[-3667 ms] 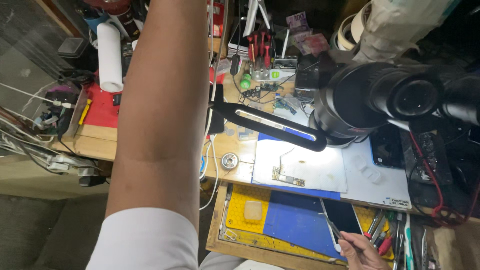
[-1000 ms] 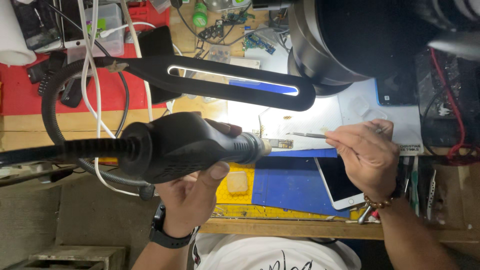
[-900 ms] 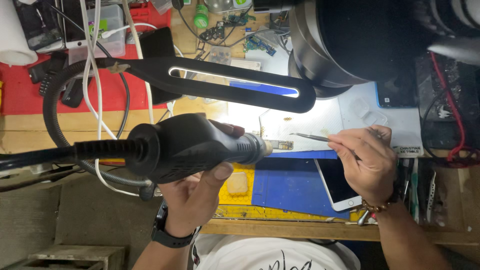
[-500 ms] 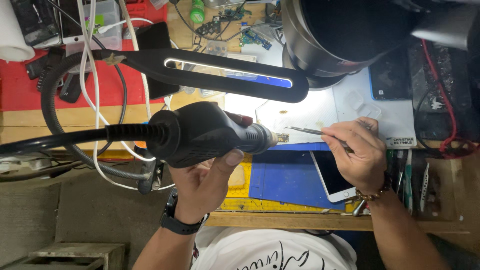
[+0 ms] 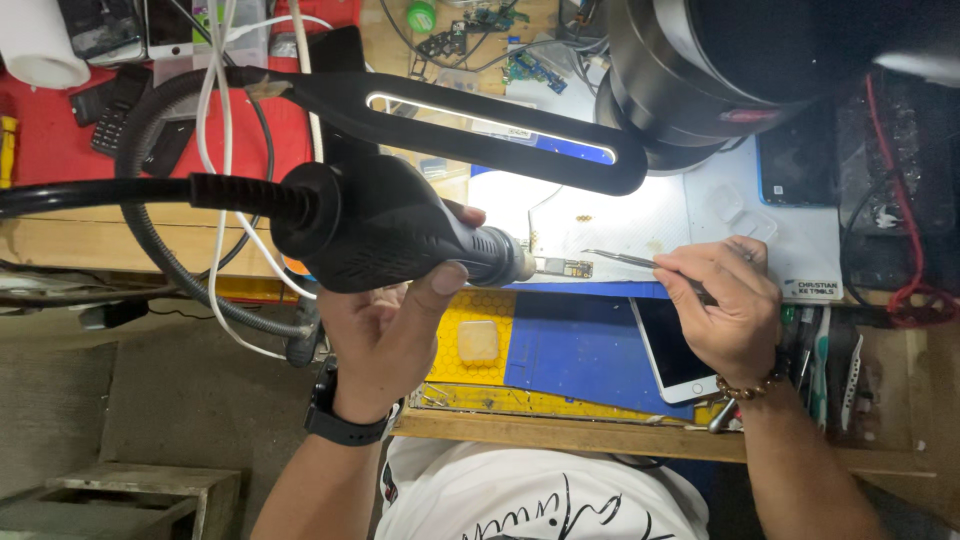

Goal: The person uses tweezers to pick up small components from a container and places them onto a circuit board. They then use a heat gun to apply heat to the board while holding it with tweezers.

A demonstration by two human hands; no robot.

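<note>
Right now my left hand [image 5: 385, 335] is wrapped tight around the thick black ribbed handle of a hot-air rework gun [image 5: 390, 240], its metal nozzle [image 5: 520, 265] pointing just past my fingertips at a small narrow circuit board [image 5: 562, 267] lying on the lit white mat [image 5: 620, 215]. My right hand [image 5: 725, 310] is closed in a pinch on slim metal tweezers [image 5: 620, 260], whose tips reach leftward from my fingers and touch, or nearly touch, the far end of that board. So the board sits between my two hands, nozzle on one side, tweezers on the other.

As far as I can judge, the work is at its middle: the nozzle is aimed and close, the tweezers are in place, but no part is lifted clear of the board yet; whether anything has loosened is too small for me to tell.

Just below my right hand lies a white smartphone [image 5: 672, 345] on a blue mat [image 5: 575, 345], with a yellow mat [image 5: 470, 335] by my left thumb. Above both hands hangs a black bar lamp [image 5: 480, 125], and a big black microscope head [image 5: 720, 70] looms beyond my right hand.
</note>
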